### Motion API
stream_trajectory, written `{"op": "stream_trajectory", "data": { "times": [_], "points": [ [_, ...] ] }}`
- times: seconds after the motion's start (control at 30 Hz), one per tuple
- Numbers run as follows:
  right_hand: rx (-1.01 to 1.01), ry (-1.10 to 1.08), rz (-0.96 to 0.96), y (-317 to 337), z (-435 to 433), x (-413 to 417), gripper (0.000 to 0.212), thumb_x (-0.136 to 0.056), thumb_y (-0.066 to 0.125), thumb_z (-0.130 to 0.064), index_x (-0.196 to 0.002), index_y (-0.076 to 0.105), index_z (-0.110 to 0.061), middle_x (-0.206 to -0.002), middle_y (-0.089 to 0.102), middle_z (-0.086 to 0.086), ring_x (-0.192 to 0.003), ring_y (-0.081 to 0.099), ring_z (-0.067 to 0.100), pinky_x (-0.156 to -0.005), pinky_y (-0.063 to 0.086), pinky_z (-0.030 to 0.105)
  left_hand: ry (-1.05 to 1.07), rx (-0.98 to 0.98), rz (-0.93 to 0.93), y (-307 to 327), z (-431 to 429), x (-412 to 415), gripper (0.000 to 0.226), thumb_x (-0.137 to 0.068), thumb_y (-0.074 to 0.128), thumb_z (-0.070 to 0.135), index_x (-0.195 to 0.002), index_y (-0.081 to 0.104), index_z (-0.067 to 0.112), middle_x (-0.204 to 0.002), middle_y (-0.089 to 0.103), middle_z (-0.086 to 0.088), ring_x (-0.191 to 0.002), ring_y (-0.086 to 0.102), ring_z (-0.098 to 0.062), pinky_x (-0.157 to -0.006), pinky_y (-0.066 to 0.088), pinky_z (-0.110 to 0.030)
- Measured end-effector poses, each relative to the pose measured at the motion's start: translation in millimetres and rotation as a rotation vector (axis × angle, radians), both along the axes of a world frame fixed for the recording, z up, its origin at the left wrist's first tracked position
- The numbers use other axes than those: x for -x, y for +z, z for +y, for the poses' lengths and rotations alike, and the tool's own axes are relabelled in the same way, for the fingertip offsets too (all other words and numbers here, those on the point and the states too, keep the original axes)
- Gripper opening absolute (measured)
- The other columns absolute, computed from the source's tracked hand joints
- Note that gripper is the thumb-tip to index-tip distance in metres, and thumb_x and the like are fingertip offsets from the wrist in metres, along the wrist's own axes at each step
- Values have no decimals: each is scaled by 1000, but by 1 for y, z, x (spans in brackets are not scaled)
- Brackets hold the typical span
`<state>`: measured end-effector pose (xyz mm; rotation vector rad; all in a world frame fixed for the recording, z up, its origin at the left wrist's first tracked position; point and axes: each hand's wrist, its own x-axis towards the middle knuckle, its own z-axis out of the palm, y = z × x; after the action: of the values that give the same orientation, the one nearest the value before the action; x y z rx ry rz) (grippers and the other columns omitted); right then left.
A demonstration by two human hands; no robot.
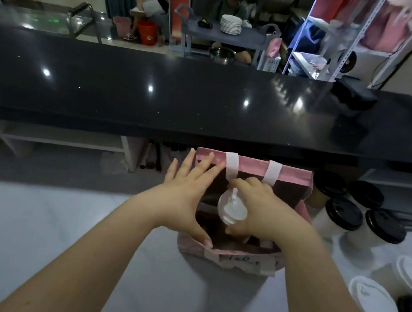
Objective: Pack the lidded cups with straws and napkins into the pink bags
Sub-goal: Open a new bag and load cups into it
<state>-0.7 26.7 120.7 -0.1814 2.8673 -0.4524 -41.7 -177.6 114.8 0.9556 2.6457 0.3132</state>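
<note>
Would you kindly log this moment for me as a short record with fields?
bag: pink bag upright on the pale worktop, mouth open
left hand: left hand with straight fingers spreading the bag's mouth, thumb on the near rim
right hand: right hand grips a white-lidded cup at the bag's mouth
waiting: black-lidded cups and spare white lids, right of the bag
straws, napkins: cannot tell
behind: black counter
</note>
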Motion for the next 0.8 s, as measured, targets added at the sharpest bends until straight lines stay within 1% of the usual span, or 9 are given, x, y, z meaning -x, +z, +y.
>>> {"op": "stream_trajectory", "data": {
  "times": [0.13, 0.23, 0.3, 0.37, 0.47, 0.57, 0.7, 0.8],
  "points": [
    [-16, -50, 35, -13, -16, 5, 100, -64, 85, -38, -142, 23, -34, -138, 31, -5, -127, 34, 21, -99, 44, 39, -50, 20, 5, 1, -2, -2, 150, -51, 82, 71, -143, -33, 42, -147, -47, 17, -128, -54, -16, -115, -22, -53],
    [5, -52, 29, -24, -31, 8, 109, -62, 87, -36, -145, 18, -34, -138, 26, -3, -127, 36, 24, -98, 43, 37, -66, 36, 4, 1, -4, -3, 152, -48, 83, 71, -141, -35, 44, -147, -46, 17, -127, -55, -16, -114, -23, -53],
    [10, -44, 30, -32, -39, 6, 111, -61, 87, -37, -146, 16, -35, -136, 22, -2, -125, 38, 25, -97, 44, 37, -63, 26, -7, 0, -6, -3, 153, -47, 82, 71, -140, -36, 45, -148, -45, 17, -127, -55, -16, -114, -23, -53],
    [-1, -25, 61, -38, -44, 2, 107, -62, 86, -38, -146, 18, -33, -136, 20, -1, -123, 40, 25, -95, 48, 37, -57, 26, -5, -1, -9, -2, 152, -47, 81, 73, -141, -35, 44, -147, -46, 18, -127, -55, -16, -114, -22, -54],
    [15, 18, 130, -38, -44, -6, 99, -63, 84, -39, -144, 26, -32, -136, 21, -4, -123, 42, 24, -90, 49, 36, -25, 31, 13, -2, -14, 0, 150, -46, 78, 77, -144, -31, 42, -146, -48, 19, -128, -54, -16, -114, -22, -55],
    [66, 68, 186, -31, -41, -15, 93, -64, 82, -39, -142, 30, -34, -143, 19, -9, -129, 36, 19, -92, 47, 34, 15, 38, 8, 0, -17, 1, 151, -46, 76, 79, -148, -27, 37, -149, -45, 16, -129, -53, -18, -113, -24, -54],
    [91, 106, 145, -21, -36, -23, 92, -66, 80, -48, -141, 27, -37, -142, 23, -15, -131, 31, 14, -102, 43, 33, 21, 80, 8, 4, -16, -1, 151, -48, 76, 79, -149, -26, 34, -150, -44, 12, -130, -53, -20, -114, -22, -55],
    [19, 91, 95, -25, -38, -20, 93, -69, 80, -40, -142, 24, -32, -142, 26, -9, -129, 33, 20, -99, 42, 35, -4, 98, 17, 6, -15, -8, 151, -48, 78, 76, -149, -25, 34, -149, -46, 12, -130, -52, -20, -114, -21, -55]
  ]
}}
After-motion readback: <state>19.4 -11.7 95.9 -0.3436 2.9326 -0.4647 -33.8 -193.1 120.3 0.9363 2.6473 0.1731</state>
